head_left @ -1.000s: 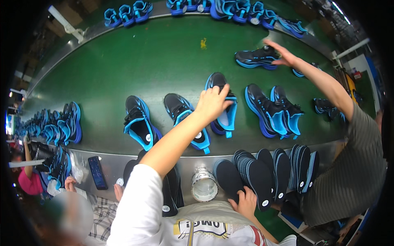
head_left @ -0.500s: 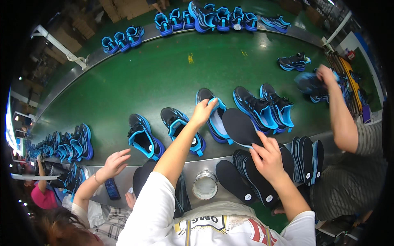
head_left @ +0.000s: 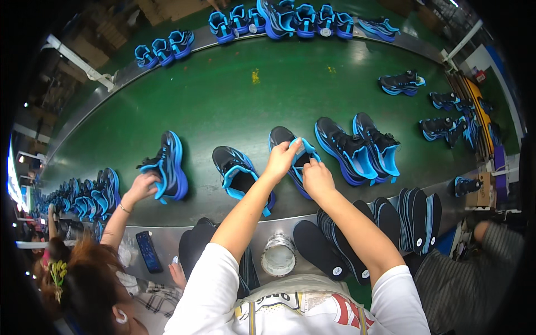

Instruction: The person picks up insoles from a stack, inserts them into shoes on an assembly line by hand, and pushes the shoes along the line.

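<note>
A black and blue sneaker (head_left: pixel 282 138) lies on the green work surface in front of me, toe pointing away. My left hand (head_left: pixel 281 160) is closed on the sneaker's light-blue tongue and holds it up. At the opening, the fingers of my right hand (head_left: pixel 317 177) reach down inside, closed on a black insole that is mostly hidden within the sneaker. Just left of it rests another sneaker (head_left: pixel 229 162) with a dark interior. Two more sneakers (head_left: pixel 335 137) stand to the right, their insides light blue.
Stacks of black insoles (head_left: pixel 318 245) line the metal edge near me, around a round white container (head_left: pixel 278 255). At left a co-worker's hand (head_left: pixel 142 187) grips a tilted sneaker (head_left: pixel 170 167); a phone (head_left: pixel 148 251) lies nearby. More sneakers (head_left: pixel 304 22) stand along the far ledge.
My right hand has moved left and brought the insole into the sneaker. The left co-worker's hand has taken hold of a sneaker and tilted it. The right co-worker's arm has withdrawn.
</note>
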Tool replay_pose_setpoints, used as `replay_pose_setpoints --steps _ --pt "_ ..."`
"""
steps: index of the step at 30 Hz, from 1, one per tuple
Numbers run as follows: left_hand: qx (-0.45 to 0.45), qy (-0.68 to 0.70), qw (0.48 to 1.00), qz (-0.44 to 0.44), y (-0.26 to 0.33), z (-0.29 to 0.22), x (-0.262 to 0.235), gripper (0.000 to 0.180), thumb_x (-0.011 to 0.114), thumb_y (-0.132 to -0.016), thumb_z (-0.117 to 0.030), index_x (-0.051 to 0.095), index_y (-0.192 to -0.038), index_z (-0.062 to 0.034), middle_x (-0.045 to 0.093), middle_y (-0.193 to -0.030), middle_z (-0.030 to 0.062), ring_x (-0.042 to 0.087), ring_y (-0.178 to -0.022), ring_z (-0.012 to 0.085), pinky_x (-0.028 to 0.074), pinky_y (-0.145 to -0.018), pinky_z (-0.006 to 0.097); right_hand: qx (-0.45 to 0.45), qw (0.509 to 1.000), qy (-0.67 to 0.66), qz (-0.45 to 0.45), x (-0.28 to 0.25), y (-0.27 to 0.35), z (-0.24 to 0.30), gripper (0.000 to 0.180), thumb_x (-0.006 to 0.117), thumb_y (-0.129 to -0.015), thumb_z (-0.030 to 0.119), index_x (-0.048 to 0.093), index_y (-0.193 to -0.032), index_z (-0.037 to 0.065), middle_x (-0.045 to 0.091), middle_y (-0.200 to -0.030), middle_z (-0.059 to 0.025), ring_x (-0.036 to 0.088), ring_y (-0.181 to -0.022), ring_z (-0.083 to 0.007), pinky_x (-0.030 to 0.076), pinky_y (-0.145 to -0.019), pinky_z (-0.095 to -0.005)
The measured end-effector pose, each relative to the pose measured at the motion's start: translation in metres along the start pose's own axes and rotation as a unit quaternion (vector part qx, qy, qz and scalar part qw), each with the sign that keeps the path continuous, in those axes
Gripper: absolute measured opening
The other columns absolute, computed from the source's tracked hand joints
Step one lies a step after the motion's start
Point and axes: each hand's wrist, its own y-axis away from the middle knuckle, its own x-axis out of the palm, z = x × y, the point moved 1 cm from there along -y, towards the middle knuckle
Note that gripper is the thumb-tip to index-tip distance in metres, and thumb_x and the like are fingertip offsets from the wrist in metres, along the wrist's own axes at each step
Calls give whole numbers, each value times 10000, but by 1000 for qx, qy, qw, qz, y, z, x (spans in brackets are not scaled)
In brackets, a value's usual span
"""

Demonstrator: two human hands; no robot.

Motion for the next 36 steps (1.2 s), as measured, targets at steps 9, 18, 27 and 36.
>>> replay_pose_setpoints --steps 9,18,27,36 --pt "16 -7 999 -41 2 0 -7 497 642 -734 -418 578 -860 59 495 -608 9 428 -558 72 355 -484 228 -71 974 16 214 -50 0 -18 286 625 -664 263 607 -825 28 565 -818 -179 550 -841 -324 466 -724 -396" --pt "6 -15 1000 -10 8 -7 -11 476 582 -778 -425 602 -788 51 529 -585 50 448 -547 80 368 -484 244 -156 982 18 102 3 -21 -13 166 465 -754 100 598 -755 1 545 -846 -168 556 -811 -302 465 -725 -397" --pt "20 -18 1000 9 5 0 -15 451 538 -812 -418 602 -767 27 529 -573 45 458 -549 87 377 -498 263 -188 909 213 304 8 -32 -4 256 449 -789 151 618 -946 40 518 -1067 -145 469 -1023 -260 374 -855 -343" --pt "43 19 999 -28 -3 4 -15 386 603 -793 -360 563 -889 12 482 -634 -12 399 -578 54 323 -481 230 -222 854 277 379 23 -45 -7 281 415 -823 187 627 -970 76 503 -1126 -115 461 -1045 -245 369 -852 -329"
